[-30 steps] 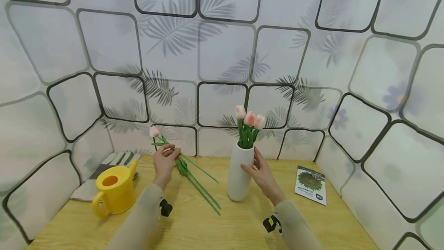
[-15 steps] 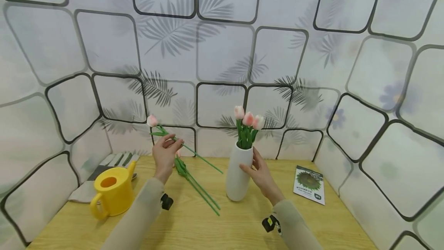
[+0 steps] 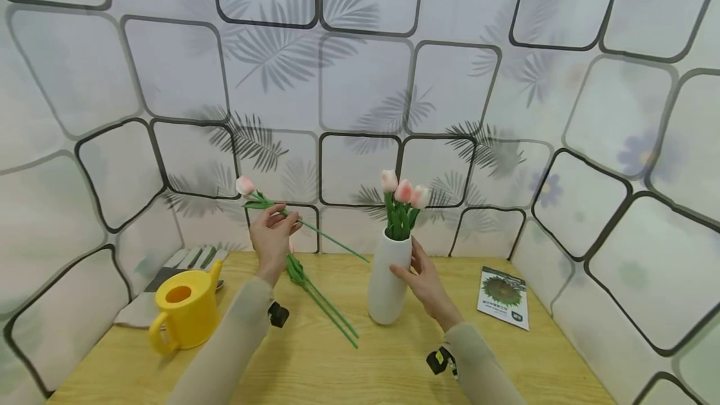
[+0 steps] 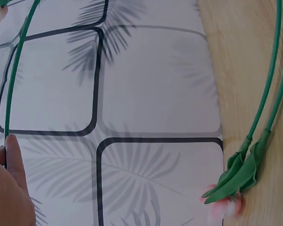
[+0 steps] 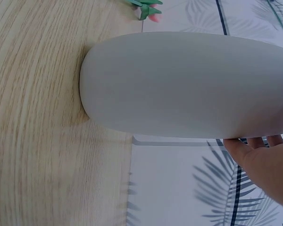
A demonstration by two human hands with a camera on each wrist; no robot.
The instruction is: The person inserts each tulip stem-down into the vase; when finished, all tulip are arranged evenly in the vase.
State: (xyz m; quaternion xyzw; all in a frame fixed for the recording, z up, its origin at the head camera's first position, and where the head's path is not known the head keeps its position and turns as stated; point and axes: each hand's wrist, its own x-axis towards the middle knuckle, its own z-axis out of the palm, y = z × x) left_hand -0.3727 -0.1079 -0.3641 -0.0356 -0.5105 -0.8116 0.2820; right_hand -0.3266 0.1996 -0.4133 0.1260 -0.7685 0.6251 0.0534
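My left hand [image 3: 272, 241] pinches the green stem of a pale pink tulip [image 3: 245, 185], raised above the table with its bloom to the left and its stem slanting down toward the vase. In the left wrist view my fingers meet the stem [image 4: 12, 89]. My right hand [image 3: 425, 285] holds the upper right side of a tall white vase [image 3: 387, 286], thumb in front, other fingers at the side and behind. The vase stands upright with several pink-and-white tulips [image 3: 403, 191] in it. Below my left hand, two more tulips [image 3: 295, 269] lie on the table, their blooms mostly hidden.
A yellow watering can [image 3: 188, 308] stands at the left, before a folded grey cloth [image 3: 135, 310] with garden tools on it. A seed packet [image 3: 504, 299] with a sunflower picture lies at the right. Patterned fabric walls [image 3: 360, 167] enclose the wooden table [image 3: 349, 380].
My left hand has lifted the tulip up from near the lying ones, and its stem tip has swung up and right toward the vase. My right hand stays on the vase.
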